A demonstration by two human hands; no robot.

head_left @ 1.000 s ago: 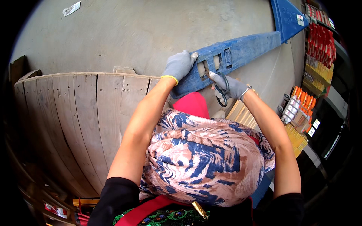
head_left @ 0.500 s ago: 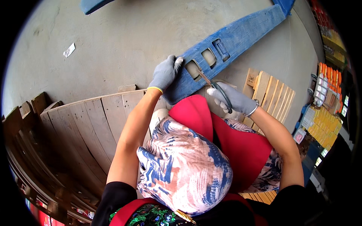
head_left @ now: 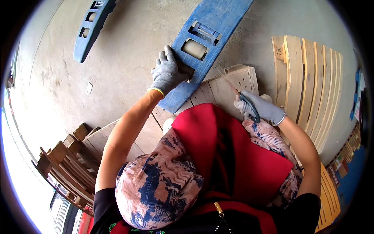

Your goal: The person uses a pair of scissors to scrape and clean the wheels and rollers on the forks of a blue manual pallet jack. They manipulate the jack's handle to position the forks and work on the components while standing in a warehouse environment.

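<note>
A long blue pallet-jack fork (head_left: 218, 19) slants above my lap, with cut-out openings and a pale roller (head_left: 194, 49) in one. My left hand (head_left: 166, 73), in a grey glove with yellow cuff, rests at the fork's left edge beside the lowest, shadowed opening, fingers stretched out. My right hand (head_left: 261, 107), also gloved, is closed on scissors with dark handles (head_left: 253, 111), their narrow blades (head_left: 230, 82) pointing up-left, apart from the fork. Below lie a red cloth (head_left: 245, 167) and printed fabric (head_left: 152, 195) on my body.
A second blue fork (head_left: 87, 35) is at upper left on the grey concrete floor (head_left: 128, 31). A wooden pallet (head_left: 243, 78) lies under the near fork, slatted pallets (head_left: 307, 85) at right, dark broken-looking ones (head_left: 66, 163) at lower left. A yellow slatted surface (head_left: 327, 195) shows at lower right.
The view has swung right, bringing the second fork into sight. The scissors have come out of the fork's opening, toward the right. My left hand's fingers have spread and moved along the fork.
</note>
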